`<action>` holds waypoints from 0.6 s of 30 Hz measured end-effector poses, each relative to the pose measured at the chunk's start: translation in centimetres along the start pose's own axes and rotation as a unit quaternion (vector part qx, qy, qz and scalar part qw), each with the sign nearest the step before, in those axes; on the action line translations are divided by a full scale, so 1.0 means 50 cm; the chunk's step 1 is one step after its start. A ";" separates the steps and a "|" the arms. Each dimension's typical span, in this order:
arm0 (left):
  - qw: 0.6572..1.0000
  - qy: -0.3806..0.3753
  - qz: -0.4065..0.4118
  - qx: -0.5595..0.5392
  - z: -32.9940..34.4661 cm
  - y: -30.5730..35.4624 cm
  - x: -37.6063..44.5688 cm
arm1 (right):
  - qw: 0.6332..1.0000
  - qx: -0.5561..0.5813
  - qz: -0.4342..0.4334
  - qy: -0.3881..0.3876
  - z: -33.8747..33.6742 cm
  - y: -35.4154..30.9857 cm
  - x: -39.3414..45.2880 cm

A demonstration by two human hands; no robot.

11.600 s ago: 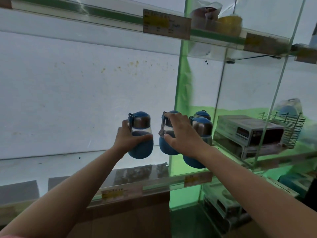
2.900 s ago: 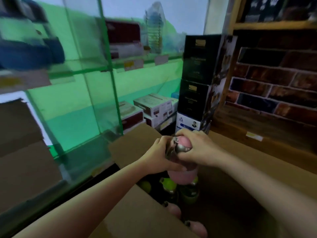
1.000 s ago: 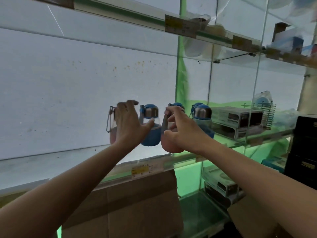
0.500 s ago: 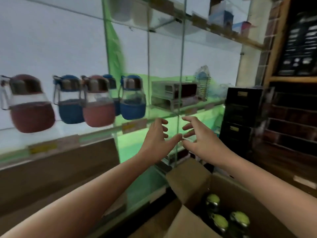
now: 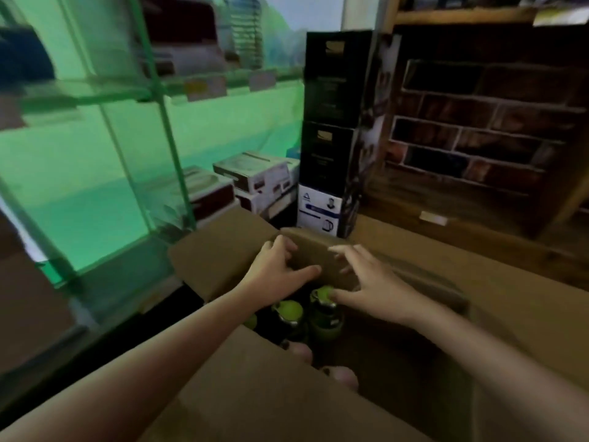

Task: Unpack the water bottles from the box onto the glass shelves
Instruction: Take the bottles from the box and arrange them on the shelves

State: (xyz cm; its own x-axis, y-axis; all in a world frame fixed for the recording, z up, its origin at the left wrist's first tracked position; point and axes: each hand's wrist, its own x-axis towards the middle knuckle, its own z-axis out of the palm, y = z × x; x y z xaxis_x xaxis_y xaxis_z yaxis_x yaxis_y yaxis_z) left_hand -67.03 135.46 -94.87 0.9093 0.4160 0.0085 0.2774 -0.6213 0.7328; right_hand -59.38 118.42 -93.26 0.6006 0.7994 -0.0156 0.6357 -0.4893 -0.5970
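Beside green-lit glass shelves (image 5: 95, 94) and a brick wall (image 5: 478, 122), both hands reach spread-fingered into the open cardboard box (image 5: 223, 250): left hand (image 5: 274, 269) empty, right hand (image 5: 369, 282) thumb touching a green-capped bottle (image 5: 323, 309); more bottles stand inside.

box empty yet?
No. The cardboard box still holds green-capped bottles and pink-capped ones, all upright.
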 end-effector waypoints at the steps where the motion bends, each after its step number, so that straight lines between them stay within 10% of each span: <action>1: 1.000 -0.017 -0.005 0.012 0.021 -0.004 0.005 | 1.000 0.001 0.009 -0.014 0.005 0.023 -0.005; 18: 0.982 -0.170 -0.004 0.078 0.134 -0.082 0.014 | 0.932 -0.157 0.019 -0.326 0.206 0.172 -0.021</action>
State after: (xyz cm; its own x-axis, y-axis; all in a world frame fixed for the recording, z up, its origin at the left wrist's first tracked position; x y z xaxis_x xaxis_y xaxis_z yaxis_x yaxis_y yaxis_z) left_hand -65.46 133.81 -102.42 0.9508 0.1919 -0.2433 0.3045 -0.7243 0.6187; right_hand -59.55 116.98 -106.65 0.2687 0.7717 -0.5764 0.7917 -0.5178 -0.3242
